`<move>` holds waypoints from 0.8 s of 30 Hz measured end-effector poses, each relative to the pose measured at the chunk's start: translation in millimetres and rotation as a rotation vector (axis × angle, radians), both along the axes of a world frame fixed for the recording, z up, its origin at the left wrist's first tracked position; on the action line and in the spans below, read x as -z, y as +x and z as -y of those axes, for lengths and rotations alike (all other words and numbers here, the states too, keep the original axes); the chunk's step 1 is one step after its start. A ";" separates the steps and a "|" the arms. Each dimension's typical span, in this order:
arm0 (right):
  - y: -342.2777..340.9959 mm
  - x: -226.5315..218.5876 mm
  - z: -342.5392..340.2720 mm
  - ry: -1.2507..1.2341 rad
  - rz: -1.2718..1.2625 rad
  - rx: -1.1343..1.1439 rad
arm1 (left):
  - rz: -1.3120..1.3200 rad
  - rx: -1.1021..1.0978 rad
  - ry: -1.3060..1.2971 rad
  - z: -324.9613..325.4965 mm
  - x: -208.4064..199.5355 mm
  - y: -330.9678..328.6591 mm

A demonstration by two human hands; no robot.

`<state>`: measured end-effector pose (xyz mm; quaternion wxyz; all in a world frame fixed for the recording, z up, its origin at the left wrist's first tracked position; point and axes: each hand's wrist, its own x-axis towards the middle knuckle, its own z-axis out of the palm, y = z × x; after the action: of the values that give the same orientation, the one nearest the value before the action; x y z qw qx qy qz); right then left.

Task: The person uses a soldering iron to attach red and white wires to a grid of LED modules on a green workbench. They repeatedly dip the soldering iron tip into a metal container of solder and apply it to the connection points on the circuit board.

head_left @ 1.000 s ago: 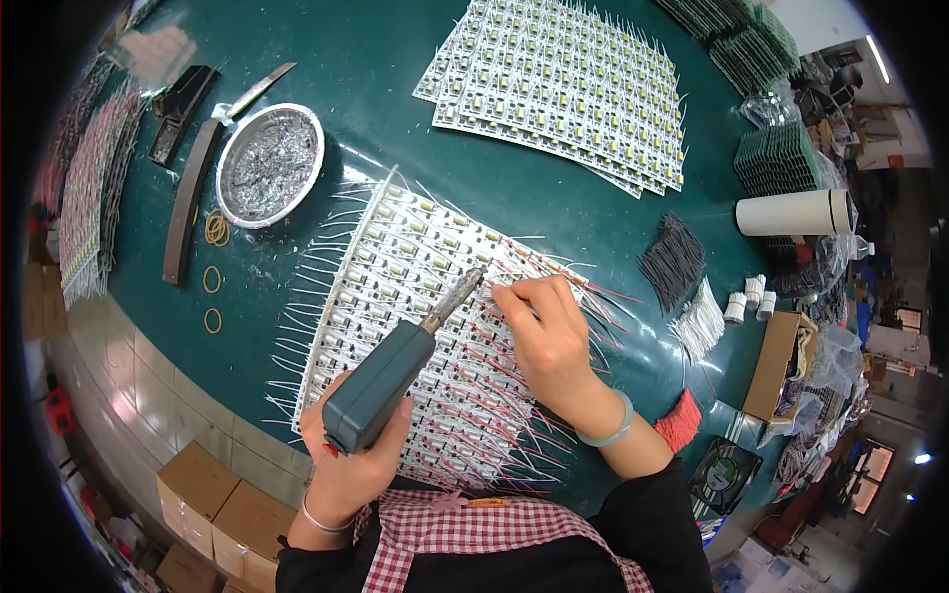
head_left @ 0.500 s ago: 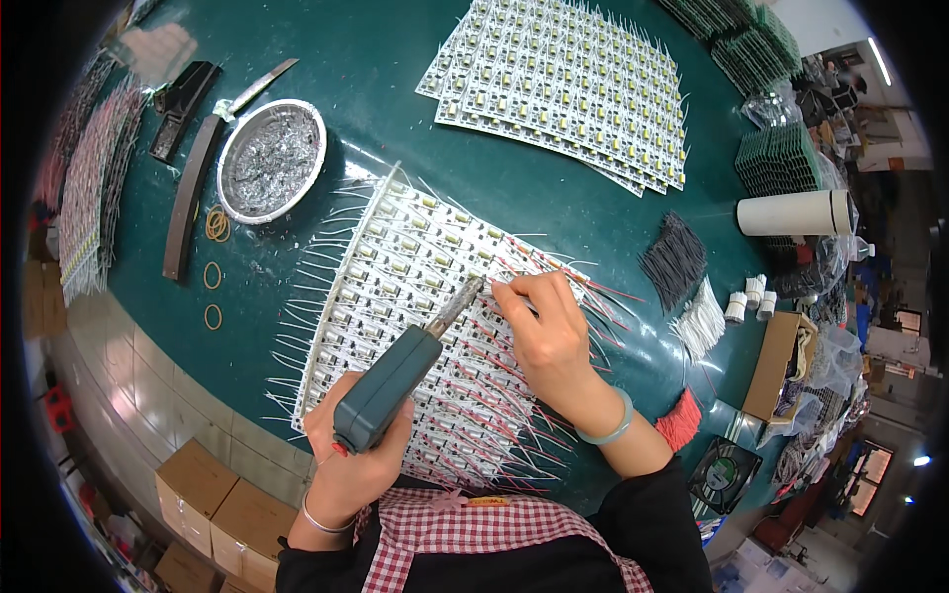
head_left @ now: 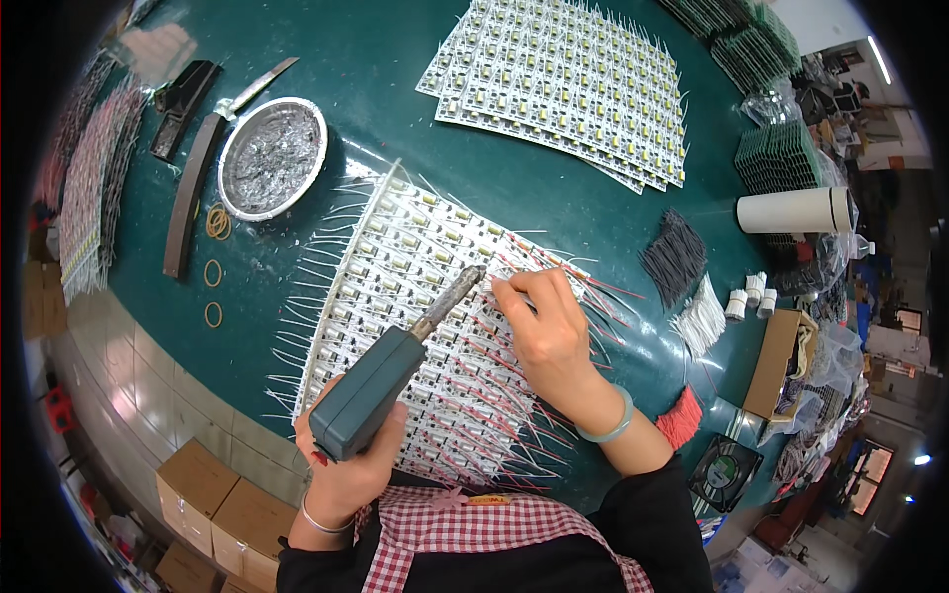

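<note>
The board lies beneath and between the hands, reaching beyond them on the far side. The left hand grips the iron; the right hand curls near its tip, its grip unclear.

The iron is smooth, dull plastic with a rough, crusted metal tip. The table is smooth and glossy; the scraps in the bowl look rough, shiny, metallic. The bangle looks polished, the apron is matt cloth, the boxes matt cardboard.
</note>
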<state>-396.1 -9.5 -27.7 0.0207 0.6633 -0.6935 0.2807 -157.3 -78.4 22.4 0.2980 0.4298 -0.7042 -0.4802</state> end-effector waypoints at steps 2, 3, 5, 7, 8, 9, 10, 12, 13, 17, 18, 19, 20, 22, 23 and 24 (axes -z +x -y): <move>0.3 0.0 0.2 0.002 0.005 -0.001 | 0.001 -0.019 0.009 -2.6 0.7 2.9; 0.1 -0.1 0.3 0.004 0.010 -0.003 | 0.002 -0.016 -0.003 -3.3 1.6 4.3; 0.3 -0.6 -0.4 -0.013 0.017 0.000 | 0.005 -0.010 -0.027 -4.1 3.0 6.7; 1.0 -1.3 -2.2 -0.052 0.021 0.010 | 0.005 -0.024 0.005 -4.5 -1.0 5.8; 3.0 -2.3 -3.6 -0.056 0.035 0.005 | 0.008 -0.036 0.021 -5.3 -1.8 6.3; 5.8 -4.8 -5.9 -0.059 0.050 0.000 | -0.002 -0.049 0.038 -6.4 -1.1 7.7; 7.9 -7.0 -8.5 -0.063 0.063 -0.001 | -0.013 -0.059 0.055 -7.4 -0.7 8.6; 12.5 -4.7 -11.9 -0.063 0.089 -0.011 | -0.010 -0.039 0.043 -8.2 0.7 11.2; 14.0 -3.0 -13.0 -0.064 0.102 -0.016 | 0.003 -0.011 0.015 -7.6 1.9 13.7; 15.7 0.8 -13.2 -0.042 0.088 -0.021 | -0.032 -0.024 0.071 -9.4 -2.3 11.2; 15.8 1.7 -13.4 -0.039 0.085 -0.021 | -0.020 -0.002 0.043 -9.1 -2.1 11.4; 16.0 2.3 -13.5 -0.036 0.082 -0.021 | -0.008 0.020 0.014 -8.6 -1.6 12.0; 16.1 2.6 -13.4 -0.032 0.078 -0.019 | 0.004 0.042 -0.014 -8.3 -1.2 12.7; 16.7 3.0 -13.0 -0.023 0.071 -0.015 | 0.026 0.062 -0.030 -8.7 -0.3 14.5; 17.0 2.7 -12.9 -0.021 0.070 -0.017 | 0.037 0.072 -0.037 -9.0 -0.1 15.1; 17.3 2.0 -12.8 -0.018 0.069 -0.017 | 0.036 0.058 -0.011 -9.7 -0.6 15.1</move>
<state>-378.8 3.3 -29.7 0.0005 0.6590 -0.6853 0.3099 -142.2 -68.7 23.1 0.2738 0.4162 -0.7241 -0.4771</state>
